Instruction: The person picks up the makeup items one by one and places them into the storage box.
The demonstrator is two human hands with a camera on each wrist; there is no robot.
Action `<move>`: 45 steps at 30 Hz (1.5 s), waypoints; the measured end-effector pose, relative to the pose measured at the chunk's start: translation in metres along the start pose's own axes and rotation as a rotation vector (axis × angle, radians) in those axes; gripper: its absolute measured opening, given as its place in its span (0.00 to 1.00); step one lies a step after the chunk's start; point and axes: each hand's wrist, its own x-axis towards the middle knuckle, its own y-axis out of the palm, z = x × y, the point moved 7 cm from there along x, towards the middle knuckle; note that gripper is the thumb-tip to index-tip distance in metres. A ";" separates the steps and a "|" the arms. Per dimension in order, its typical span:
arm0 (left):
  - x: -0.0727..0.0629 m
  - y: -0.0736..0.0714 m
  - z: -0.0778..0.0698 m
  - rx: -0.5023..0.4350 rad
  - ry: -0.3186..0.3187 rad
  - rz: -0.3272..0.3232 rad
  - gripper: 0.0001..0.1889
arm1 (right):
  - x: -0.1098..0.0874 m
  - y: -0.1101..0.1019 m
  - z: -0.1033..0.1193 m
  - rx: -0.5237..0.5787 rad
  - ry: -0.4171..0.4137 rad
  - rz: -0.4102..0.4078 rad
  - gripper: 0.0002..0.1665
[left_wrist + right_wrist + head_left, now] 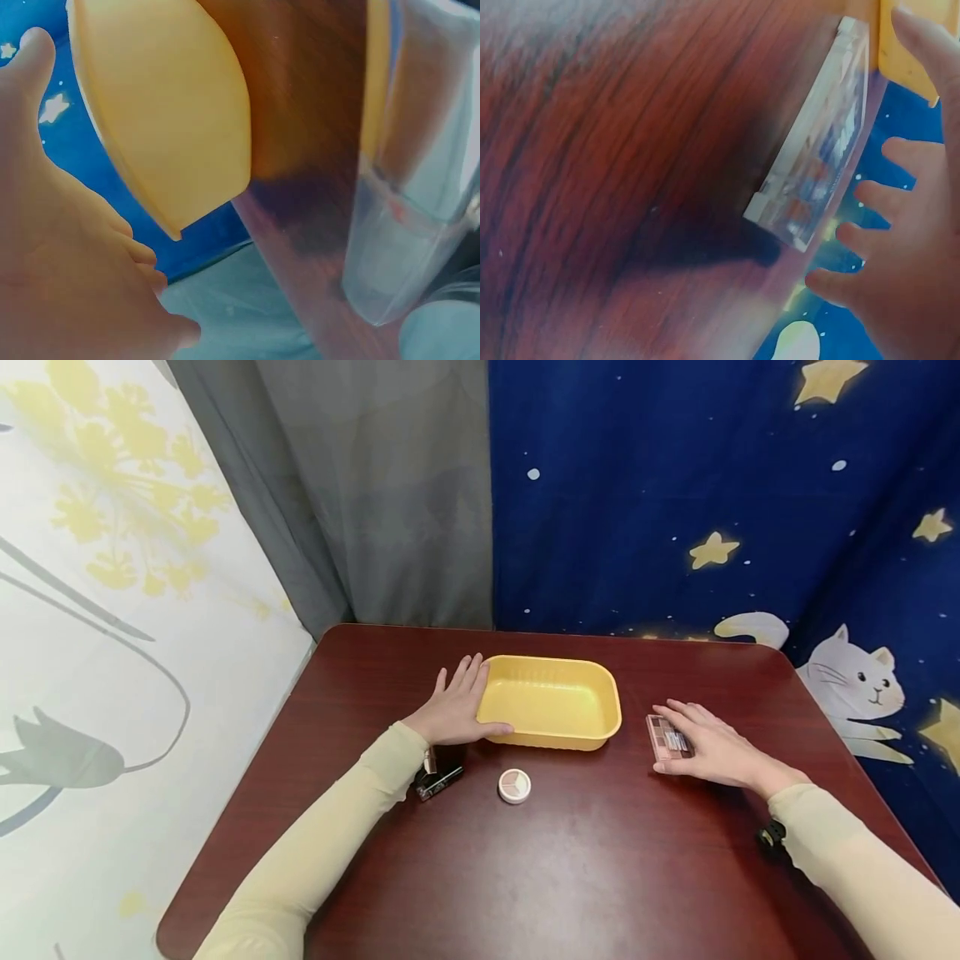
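Centre frame: left hand [455,707] lies flat, grip open, against the rectangular yellow plastic tray [551,703] on the dark red bench [570,868]. Centre right — right hand [712,745], fingers straight, rests on the pink rectangular eyeshadow palette [664,734].

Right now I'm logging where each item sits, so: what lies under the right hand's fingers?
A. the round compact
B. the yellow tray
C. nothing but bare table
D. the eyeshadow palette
D: the right hand rests its fingers on the palette, right of the tray; the compact lies apart.
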 end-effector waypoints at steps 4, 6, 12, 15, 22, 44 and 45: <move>0.001 0.005 0.000 -0.041 0.012 0.020 0.67 | -0.003 0.005 -0.004 0.015 0.007 0.033 0.61; 0.001 0.009 0.001 -0.055 0.019 0.032 0.66 | -0.004 0.008 -0.007 0.022 0.016 0.056 0.62; -0.001 0.015 0.002 -0.045 0.016 0.036 0.65 | -0.004 0.013 -0.011 0.042 0.018 0.075 0.62; -0.003 0.015 0.002 -0.031 -0.010 0.019 0.66 | -0.004 0.013 -0.013 0.049 0.016 0.070 0.63; -0.006 0.011 0.003 -0.005 -0.069 -0.023 0.66 | -0.004 0.012 -0.016 0.022 0.018 0.041 0.63; -0.012 0.014 0.006 -0.041 -0.035 -0.004 0.63 | 0.010 -0.036 0.007 -0.061 0.065 -0.095 0.59; -0.012 0.014 0.007 -0.042 -0.033 -0.006 0.63 | 0.013 -0.040 0.011 -0.051 0.070 -0.105 0.59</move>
